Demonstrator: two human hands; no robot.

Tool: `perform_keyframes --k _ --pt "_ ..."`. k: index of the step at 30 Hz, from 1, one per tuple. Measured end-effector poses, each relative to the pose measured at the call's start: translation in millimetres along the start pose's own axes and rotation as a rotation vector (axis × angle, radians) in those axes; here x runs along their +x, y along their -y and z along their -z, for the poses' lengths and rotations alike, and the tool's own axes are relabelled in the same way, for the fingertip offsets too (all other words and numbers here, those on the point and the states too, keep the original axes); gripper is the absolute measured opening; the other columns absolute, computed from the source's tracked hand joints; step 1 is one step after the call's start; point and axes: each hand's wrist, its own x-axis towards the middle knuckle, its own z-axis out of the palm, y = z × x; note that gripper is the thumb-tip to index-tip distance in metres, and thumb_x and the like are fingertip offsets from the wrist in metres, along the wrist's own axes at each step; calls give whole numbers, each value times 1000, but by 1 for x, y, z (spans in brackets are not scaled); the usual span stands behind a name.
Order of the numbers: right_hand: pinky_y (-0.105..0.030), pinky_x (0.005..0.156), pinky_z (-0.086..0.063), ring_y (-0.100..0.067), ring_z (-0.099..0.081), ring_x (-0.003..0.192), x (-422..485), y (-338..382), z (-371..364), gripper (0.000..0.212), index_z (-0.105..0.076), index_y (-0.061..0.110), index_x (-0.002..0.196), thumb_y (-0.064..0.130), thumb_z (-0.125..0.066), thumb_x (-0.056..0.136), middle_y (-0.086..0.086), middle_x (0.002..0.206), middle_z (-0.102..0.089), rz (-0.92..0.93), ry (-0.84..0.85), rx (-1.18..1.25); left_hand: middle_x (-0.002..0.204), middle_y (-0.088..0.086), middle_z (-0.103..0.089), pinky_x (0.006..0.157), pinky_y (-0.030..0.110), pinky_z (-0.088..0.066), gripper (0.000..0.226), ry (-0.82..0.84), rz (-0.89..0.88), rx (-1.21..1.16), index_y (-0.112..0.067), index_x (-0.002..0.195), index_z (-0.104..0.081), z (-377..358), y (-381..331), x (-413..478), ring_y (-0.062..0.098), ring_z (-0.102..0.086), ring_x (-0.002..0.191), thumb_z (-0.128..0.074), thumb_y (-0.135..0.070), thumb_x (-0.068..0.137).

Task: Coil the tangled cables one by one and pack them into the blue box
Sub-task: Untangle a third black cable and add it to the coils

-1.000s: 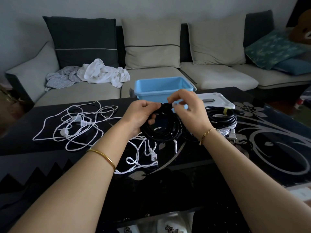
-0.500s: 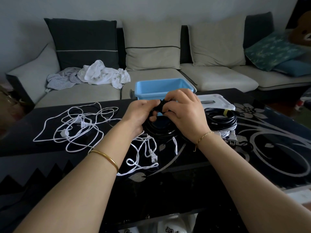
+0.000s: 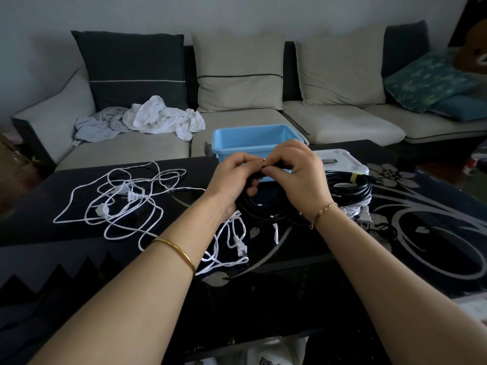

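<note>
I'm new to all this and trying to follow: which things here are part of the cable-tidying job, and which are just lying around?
Part of the job: black cable, gripped by left hand and right hand; tangled white cables; second black cable, already bundled; blue box.

Just lying about: white lid; crumpled clothes; teal cushion; sofa.

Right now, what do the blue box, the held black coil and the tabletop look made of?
The rectangular blue box looks like moulded plastic: smooth, matte, rolled rim. The coiled black cable seems rubber- or PVC-sheathed: dull, flexible. The black patterned tabletop is probably glass: glossy, reflective.
</note>
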Motion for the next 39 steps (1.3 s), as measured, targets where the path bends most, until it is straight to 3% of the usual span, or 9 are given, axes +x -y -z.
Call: perform_keyframes --k 4,7,16,25,29,31,33,36,39 --pt "-13 73 -42 -3 -50 80 0 1 0 16 -62 11 72 2 -75 70 11 82 -48 -112 -1 45 61 4 -59 36 17 -32 20 25 8 -10 -8 74 -58 -2 -3 -1 10 -43 46 -52 -1 92" --pt "-7 70 -36 -5 -48 81 0 1 -1 32 -50 21 76 5 -77 70 2 88 -51 -216 -22 101 59 2 -60 36 17 -32 20 39 1 0 -8 76 -58 -2 -3 0 10 -43 46 -50 -3 94" --pt "-15 60 -37 -9 -40 64 3 0 -5 38 -39 21 74 0 -71 77 5 72 -40 -259 -1 255 74 9 -55 36 18 -33 20 13 4 27 -11 76 -57 -5 4 0 9 -46 46 -51 -8 94" --pt "-7 70 -39 -1 -45 72 -5 -6 -11 18 -49 16 89 12 -67 84 0 95 -45 -349 -101 147 65 6 -54 35 18 -32 18 25 86 -1 -8 79 -57 -12 13 6 11 -45 45 -51 -9 95" --pt "-27 73 -45 -11 -51 77 -2 -21 11 18 -53 12 95 30 -52 94 -3 90 -56 -522 -119 156 66 10 -53 34 17 -31 13 41 128 -14 -1 87 -61 -26 19 12 11 -45 43 -51 -7 94" --pt "-35 70 -45 -14 -51 74 -3 -30 30 33 -56 5 100 35 -43 96 -3 84 -55 -627 -87 142 65 10 -52 34 17 -31 15 37 142 -51 -2 86 -61 -33 21 17 12 -45 44 -49 -7 95" --pt "-31 61 -44 -15 -50 69 -7 -39 50 41 -56 2 103 39 -40 97 -5 83 -56 -732 23 117 65 10 -51 34 17 -31 18 36 160 -86 -3 86 -61 -41 23 21 12 -43 45 -47 -7 96" --pt "-27 50 -45 -16 -56 69 -15 -49 71 36 -58 9 107 42 -52 92 -4 88 -61 -761 210 62 63 10 -51 35 17 -30 19 34 192 -148 -4 86 -59 -54 25 27 10 -42 39 -45 -8 97" --pt "-22 46 -47 -18 -64 71 -18 -55 79 28 -60 10 109 26 -64 87 -7 93 -68 -686 278 9 64 11 -53 35 15 -31 17 45 203 -181 -4 87 -59 -65 27 33 11 -44 40 -46 -8 97"
